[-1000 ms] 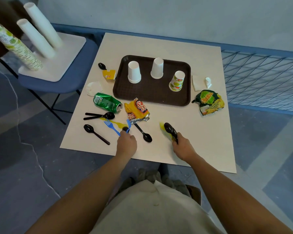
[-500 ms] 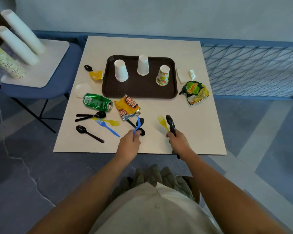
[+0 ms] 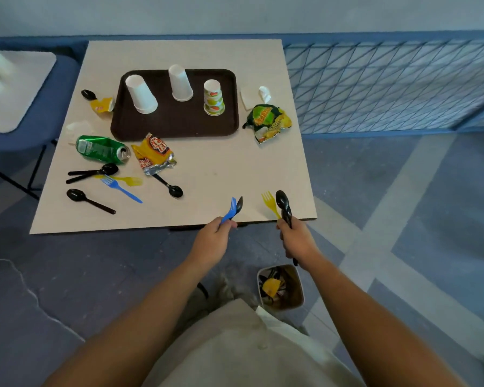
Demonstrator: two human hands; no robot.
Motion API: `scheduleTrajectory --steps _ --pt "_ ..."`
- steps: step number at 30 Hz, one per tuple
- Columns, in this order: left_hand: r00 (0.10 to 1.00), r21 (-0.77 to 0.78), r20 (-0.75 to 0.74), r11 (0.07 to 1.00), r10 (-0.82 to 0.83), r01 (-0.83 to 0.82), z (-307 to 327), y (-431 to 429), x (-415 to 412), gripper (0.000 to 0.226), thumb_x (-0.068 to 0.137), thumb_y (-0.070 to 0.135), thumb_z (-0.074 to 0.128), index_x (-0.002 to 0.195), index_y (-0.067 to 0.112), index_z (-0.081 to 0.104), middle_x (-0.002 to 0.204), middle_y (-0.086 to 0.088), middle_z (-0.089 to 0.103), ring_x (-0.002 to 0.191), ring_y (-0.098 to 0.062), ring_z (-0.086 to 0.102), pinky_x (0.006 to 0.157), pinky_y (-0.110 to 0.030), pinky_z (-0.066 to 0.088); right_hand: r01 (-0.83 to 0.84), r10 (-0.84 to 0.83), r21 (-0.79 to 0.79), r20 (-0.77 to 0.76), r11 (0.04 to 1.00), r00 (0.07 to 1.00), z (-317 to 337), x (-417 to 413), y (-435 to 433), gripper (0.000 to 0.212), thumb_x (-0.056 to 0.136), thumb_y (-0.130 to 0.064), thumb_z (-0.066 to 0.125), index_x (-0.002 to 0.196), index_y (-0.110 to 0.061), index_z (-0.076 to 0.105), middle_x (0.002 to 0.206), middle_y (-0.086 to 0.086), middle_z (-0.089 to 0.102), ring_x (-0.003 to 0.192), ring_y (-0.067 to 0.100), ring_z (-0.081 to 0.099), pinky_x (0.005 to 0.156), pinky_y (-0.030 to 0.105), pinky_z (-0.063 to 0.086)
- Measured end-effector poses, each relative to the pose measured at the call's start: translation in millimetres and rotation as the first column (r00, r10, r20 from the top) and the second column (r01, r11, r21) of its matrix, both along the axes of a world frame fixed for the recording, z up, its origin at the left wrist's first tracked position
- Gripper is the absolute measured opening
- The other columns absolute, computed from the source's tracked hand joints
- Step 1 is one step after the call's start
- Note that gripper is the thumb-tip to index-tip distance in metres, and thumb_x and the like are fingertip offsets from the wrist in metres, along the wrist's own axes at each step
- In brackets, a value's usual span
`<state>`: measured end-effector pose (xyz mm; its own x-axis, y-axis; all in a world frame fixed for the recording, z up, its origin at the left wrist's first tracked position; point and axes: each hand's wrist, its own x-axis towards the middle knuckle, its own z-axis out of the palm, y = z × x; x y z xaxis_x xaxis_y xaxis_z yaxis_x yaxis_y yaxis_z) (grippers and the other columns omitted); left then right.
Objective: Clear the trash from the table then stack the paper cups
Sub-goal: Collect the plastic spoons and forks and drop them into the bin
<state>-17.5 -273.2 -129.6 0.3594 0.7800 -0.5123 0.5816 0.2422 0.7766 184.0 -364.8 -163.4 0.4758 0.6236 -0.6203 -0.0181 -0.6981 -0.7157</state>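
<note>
Blue fork, black spoon in left fingers, yellow fork, black spoons in right fingers — now back at table edge.

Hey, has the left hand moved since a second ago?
Yes. The left hand, holding a blue fork and black spoon, has pulled back toward the person, from over the table to just off its near edge.

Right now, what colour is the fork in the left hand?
Blue; the fork shows best in the head view.
</note>
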Motion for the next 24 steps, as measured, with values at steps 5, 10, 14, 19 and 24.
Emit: scheduleTrajectory --steps 5,10,14,19,24 --pt "0.995 -0.145 -0.077 0.987 0.056 -0.067 -17 -65 55 0.052 0.111 0.033 0.025 0.090 0.018 0.070 0.068 -0.002 0.041 0.049 -0.016 0.032 0.052 -0.032 0.029 0.081 -0.090 -0.062 -0.161 0.995 0.983 -12 47 -77 0.012 0.094 -0.021 0.047 0.086 -0.014 0.054 0.057 -0.001 0.038 0.042 0.013 0.029 0.043 0.024 0.023" --pt "0.981 -0.275 -0.189 0.961 -0.038 -0.016 -40 -119 99 0.042 0.108 0.026 0.035 0.085 0.023 0.070 0.062 -0.004 0.047 0.055 -0.022 0.046 0.054 -0.031 0.034 -0.041 0.019 -0.173 -0.129 0.984 0.991 -43 75 -140 0.018 0.090 -0.021 0.046 0.082 -0.013 0.060 0.058 0.002 0.046 0.040 0.014 0.039 0.044 0.026 0.031" --pt "0.984 -0.406 -0.166 0.914 -0.062 -0.011 -70 -151 111 0.029 0.109 0.020 0.043 0.101 0.012 0.070 0.055 -0.004 0.049 0.045 -0.017 0.040 0.049 -0.025 0.030 -0.151 0.102 -0.253 -0.195 0.956 0.975 -74 81 -176 0.014 0.095 -0.012 0.050 0.085 -0.010 0.058 0.060 0.006 0.048 0.046 0.017 0.045 0.050 0.031 0.039" --pt "0.930 -0.407 -0.322 0.913 -0.175 0.030 -141 -164 123 0.031 0.106 0.016 0.048 0.115 -0.007 0.067 0.061 -0.008 0.056 0.051 -0.021 0.049 0.058 -0.029 0.042 -0.174 0.054 -0.400 -0.295 0.900 0.954 -132 76 -191 0.018 0.101 -0.009 0.048 0.088 -0.001 0.057 0.065 0.014 0.058 0.049 0.026 0.058 0.058 0.041 0.054" --pt "0.811 -0.363 -0.482 0.918 -0.331 0.159 -225 -164 128 0.030 0.103 0.025 0.058 0.111 0.002 0.075 0.102 -0.017 0.076 0.076 -0.026 0.070 0.056 -0.027 0.049 -0.239 0.063 -0.468 -0.361 0.851 0.930 -209 65 -186 0.019 0.095 -0.008 0.048 0.082 -0.002 0.061 0.077 0.019 0.065 0.055 0.026 0.059 0.052 0.030 0.048"
